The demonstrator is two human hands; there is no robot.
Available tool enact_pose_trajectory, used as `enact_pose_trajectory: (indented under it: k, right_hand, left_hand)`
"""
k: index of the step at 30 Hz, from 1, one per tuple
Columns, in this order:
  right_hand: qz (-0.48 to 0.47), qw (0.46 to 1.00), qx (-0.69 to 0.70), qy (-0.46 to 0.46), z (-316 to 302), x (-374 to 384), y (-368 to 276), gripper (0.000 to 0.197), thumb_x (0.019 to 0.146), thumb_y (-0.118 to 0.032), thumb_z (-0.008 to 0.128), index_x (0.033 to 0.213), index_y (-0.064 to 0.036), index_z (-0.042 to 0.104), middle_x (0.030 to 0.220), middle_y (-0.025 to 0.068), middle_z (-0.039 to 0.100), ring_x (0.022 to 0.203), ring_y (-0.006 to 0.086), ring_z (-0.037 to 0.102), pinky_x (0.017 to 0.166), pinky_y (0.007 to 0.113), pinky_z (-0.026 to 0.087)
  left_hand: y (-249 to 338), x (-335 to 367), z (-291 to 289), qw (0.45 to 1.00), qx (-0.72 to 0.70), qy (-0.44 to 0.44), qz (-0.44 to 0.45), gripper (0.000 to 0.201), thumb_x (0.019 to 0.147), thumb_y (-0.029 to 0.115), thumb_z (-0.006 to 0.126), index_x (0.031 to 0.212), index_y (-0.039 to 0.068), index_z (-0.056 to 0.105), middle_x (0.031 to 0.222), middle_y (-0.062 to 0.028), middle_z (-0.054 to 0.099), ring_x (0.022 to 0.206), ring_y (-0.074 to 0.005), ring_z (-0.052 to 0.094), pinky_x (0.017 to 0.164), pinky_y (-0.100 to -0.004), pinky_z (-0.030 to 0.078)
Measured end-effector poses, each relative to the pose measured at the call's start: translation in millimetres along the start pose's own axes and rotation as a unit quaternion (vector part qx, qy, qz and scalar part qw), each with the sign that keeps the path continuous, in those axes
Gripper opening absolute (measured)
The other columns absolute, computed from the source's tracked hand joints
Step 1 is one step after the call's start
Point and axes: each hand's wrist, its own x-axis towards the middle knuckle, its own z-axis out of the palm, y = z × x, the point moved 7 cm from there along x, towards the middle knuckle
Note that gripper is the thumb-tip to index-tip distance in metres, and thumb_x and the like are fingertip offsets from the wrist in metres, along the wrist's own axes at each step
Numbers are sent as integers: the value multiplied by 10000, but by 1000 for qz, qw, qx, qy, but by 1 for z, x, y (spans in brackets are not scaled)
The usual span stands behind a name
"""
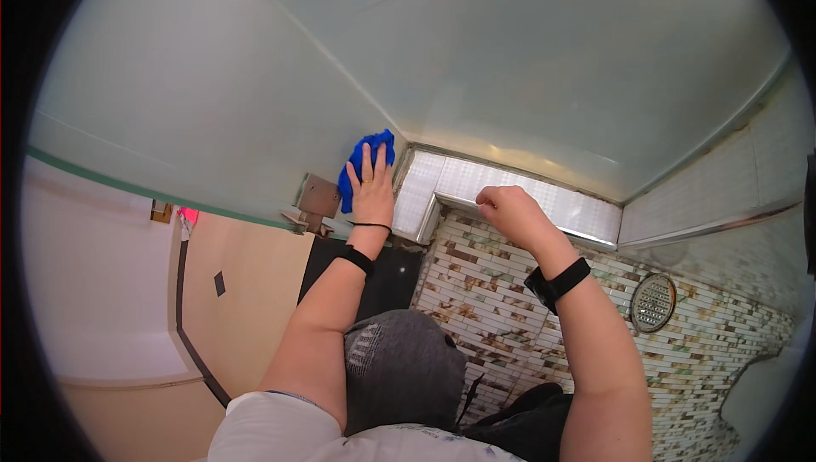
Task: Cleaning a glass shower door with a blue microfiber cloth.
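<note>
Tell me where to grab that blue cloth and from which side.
Take the cloth by its bunched top edge, coming from above. The left hand lies flat over its lower half, pressing it against the frosted glass, so only the crumpled folds above and left of the fingers are free to pinch.

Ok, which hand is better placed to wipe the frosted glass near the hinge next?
Left. The left hand lies flat on the blue cloth against the glass panel, beside the metal hinge. The right hand is fisted, clothless, over the tiled curb.
</note>
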Motion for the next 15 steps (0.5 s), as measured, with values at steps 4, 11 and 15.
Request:
enact_pose_trajectory:
  k: [4, 11, 15]
  right_hand:
    - [-4, 1000, 8, -12, 9, 0, -1, 194, 864, -167, 545, 943, -30, 658, 916, 171, 662, 891, 335, 626, 778, 407, 507]
    - [11, 1000, 1, -25, 7, -9, 8, 197, 866, -158, 535, 946, -24, 656, 919, 173, 662, 889, 335, 627, 772, 410, 509]
    - [24, 1000, 12, -1, -2, -11, 11, 197, 861, -159, 542, 943, -21, 657, 908, 175, 665, 878, 337, 630, 767, 411, 510]
  left_hand:
    - [24, -42, 43, 992, -21, -83, 93, 321, 866, 165, 482, 1132, 32, 603, 1477, -72, 275, 1412, -319, 120, 1092, -588, 137]
    - [30, -54, 35, 983, -86, -112, 121, 290, 890, 148, 480, 1108, 2, 604, 1468, -74, 305, 1412, -301, 134, 1120, -531, 151]
    - [24, -77, 33, 980, -51, -153, 116, 332, 873, 142, 489, 1169, 20, 576, 1507, -63, 231, 1423, -305, 85, 1105, -571, 134]
